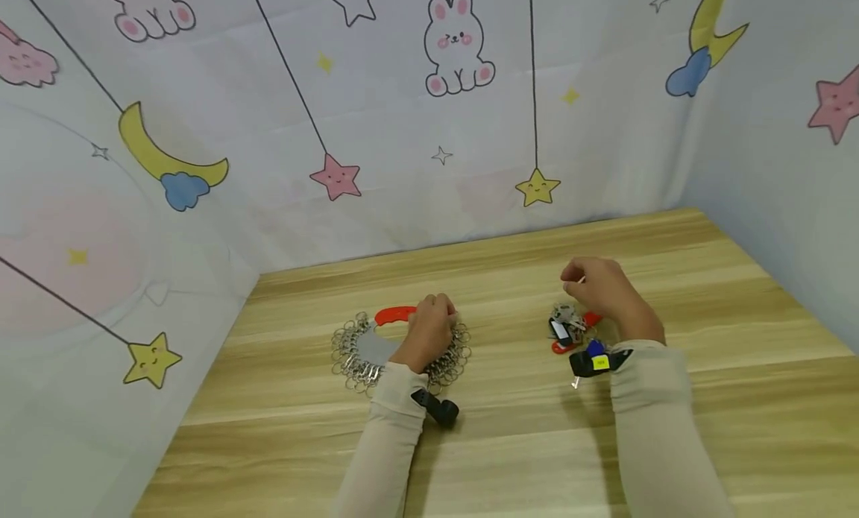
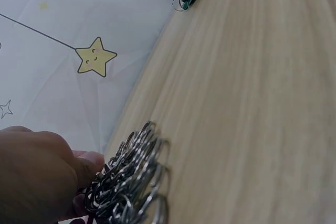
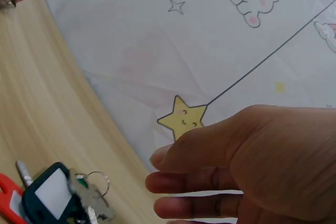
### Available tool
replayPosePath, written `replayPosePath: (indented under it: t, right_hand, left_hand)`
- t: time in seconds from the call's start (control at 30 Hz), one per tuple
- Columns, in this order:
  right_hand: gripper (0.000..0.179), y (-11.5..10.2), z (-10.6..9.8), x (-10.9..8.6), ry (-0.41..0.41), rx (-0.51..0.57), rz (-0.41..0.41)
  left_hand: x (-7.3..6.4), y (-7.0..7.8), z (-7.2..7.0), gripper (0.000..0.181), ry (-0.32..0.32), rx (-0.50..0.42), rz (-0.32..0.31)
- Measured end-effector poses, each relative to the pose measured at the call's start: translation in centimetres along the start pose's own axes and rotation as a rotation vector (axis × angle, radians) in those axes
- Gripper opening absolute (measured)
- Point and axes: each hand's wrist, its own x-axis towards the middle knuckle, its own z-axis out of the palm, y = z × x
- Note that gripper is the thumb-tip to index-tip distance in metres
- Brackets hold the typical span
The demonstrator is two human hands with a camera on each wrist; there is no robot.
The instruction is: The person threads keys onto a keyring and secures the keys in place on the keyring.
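A grey, rounded plate [image 1: 373, 348] with a red handle [image 1: 394, 314] lies on the table at centre left. Many metal key rings [image 1: 349, 358] with clips hang round its edge. Over its right side, my left hand [image 1: 431, 332] pinches one of these rings; the fingertips partly hide it. The bunched rings [image 2: 128, 182] show close beside the thumb in the left wrist view. My right hand [image 1: 607, 291] hovers above a pile of keys [image 1: 567, 320] with coloured tags, fingers loosely bent and holding nothing. A dark tag [image 3: 50, 195] with a white label lies below it in the right wrist view.
The wooden table [image 1: 510, 428] meets a white cloth backdrop [image 1: 403, 130] printed with stars, moons and rabbits at its back and sides. Red tags [image 1: 562, 347] and a blue tag [image 1: 594, 347] lie in the pile, partly behind the right wrist camera [image 1: 590, 364].
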Motion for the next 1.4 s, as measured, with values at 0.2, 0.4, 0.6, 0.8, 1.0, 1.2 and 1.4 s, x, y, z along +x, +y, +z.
replayPosePath:
  t: [0.2, 0.4, 0.6, 0.8, 1.0, 1.2, 1.4]
  right_hand:
    - [0.014, 1.5, 1.7, 0.3, -0.108, 0.016, 0.086]
    - [0.011, 1.9, 2.6, 0.4, -0.085, 0.055, 0.125]
    - [0.012, 1.9, 3.6, 1.1, -0.023, -0.050, 0.069]
    - [0.014, 1.9, 2.6, 0.7, 0.093, 0.106, 0.042]
    - [0.031, 1.0, 1.6, 0.3, 0.213, 0.719, 0.019]
    - [0.012, -0.4, 3.1, 1.8, 0.171, 1.309, -0.188]
    - [0.024, -2.2, 7.0, 3.3, -0.007, 1.219, 0.041]
  left_hand:
    - [-0.4, -0.2, -0.1, 0.005, -0.002, -0.099, 0.001]
    - [-0.6, -0.2, -0.3, 0.009, 0.093, -0.219, 0.077]
    - [-0.7, -0.3, -0.1, 0.018, 0.144, -0.296, 0.040]
    - [-0.6, -0.6, 0.0, 0.017, 0.204, -0.316, 0.040]
    - [-0.7, -1.0, 0.3, 0.014, 0.219, -0.341, 0.035]
    - [-0.8, -1.6, 0.9, 0.020, 0.260, -0.431, 0.059]
    - [-0.8, -1.7, 1.1, 0.012, 0.292, -0.555, 0.004]
